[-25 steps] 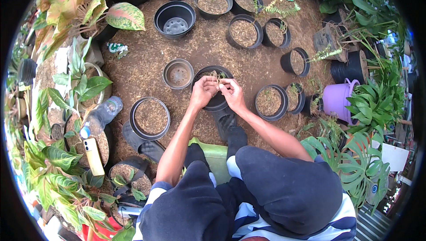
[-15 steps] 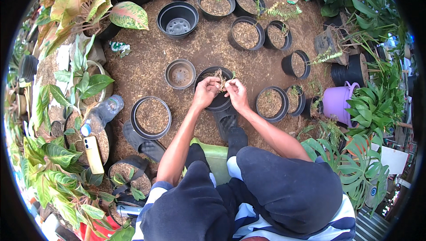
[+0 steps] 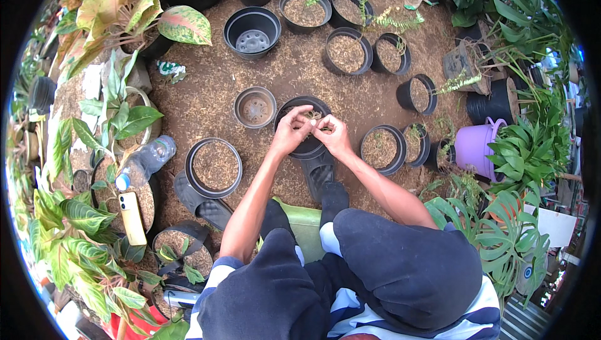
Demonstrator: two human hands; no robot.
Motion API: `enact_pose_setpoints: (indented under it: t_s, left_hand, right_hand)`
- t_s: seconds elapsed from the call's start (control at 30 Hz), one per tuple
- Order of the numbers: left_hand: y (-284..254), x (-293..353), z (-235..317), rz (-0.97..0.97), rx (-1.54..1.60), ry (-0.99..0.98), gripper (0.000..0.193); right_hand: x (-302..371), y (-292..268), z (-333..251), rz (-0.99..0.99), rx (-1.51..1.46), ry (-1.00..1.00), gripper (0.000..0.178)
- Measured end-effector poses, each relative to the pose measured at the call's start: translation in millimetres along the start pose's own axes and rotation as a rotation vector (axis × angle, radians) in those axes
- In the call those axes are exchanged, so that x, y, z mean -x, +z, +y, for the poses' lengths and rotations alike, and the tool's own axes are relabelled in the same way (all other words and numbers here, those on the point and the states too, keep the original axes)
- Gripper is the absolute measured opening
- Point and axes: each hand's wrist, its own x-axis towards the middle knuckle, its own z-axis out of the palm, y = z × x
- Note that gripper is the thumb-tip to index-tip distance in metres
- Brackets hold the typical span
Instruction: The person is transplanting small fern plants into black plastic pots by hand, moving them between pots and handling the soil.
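The small rooted sprig (image 3: 315,115) was between the person's two hands, above the mouth of a black plastic pot (image 3: 303,100) that stood on the bare ground just ahead of the feet. We saw the left hand's (image 3: 292,133) grip pinching the sprig, its index finger reaching over the brown strands and its thumb below. The right hand's (image 3: 333,138) grip was pressed together, thumb against fingers, right beside the left fingertips; we could not tell which strand, if any, lay between them.

Just left of the pot we saw a shallow brown pot (image 3: 255,110) with drainage holes in its base. Nearer the person, a round black pot of brown potting mix (image 3: 215,163) stood just beyond a dark slip-on sandal (image 3: 216,211). To the right, two black pots of potting mix (image 3: 379,148) stood side by side, and farther right we found a purple bucket (image 3: 474,147). On the left, a clear plastic bottle (image 3: 150,157) with a blue cap lay near a yellow phone (image 3: 133,220), among leafy plants. A split-leaf monstera (image 3: 510,236) spread its leaves at the lower right.
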Motion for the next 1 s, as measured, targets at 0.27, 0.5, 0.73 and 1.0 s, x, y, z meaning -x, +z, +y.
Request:
enact_pose_setpoints:
  t_s: [0.27,0.5,0.73,1.0]
  left_hand:
    - [-0.3,3.9,-13.9,0.088,-0.192,0.062,0.021]
    - [-10.4,27.2,7.9,0.245,0.081,-0.005,0.017]
    - [-25.4,50.1,13.1,0.258,-0.031,0.05,0.022]
    - [-29.8,53.9,3.4,0.355,0.031,0.076,0.013]
  right_hand:
    - [1.1,3.3,1.1,-0.069,0.259,-0.001,0.031]
    - [5.6,17.9,-18.6,-0.089,0.215,-0.026,0.052]
    - [10.9,17.7,-21.3,-0.114,0.275,-0.045,0.043]
    - [12.5,22.5,-12.3,-0.341,1.004,-0.05,0.046]
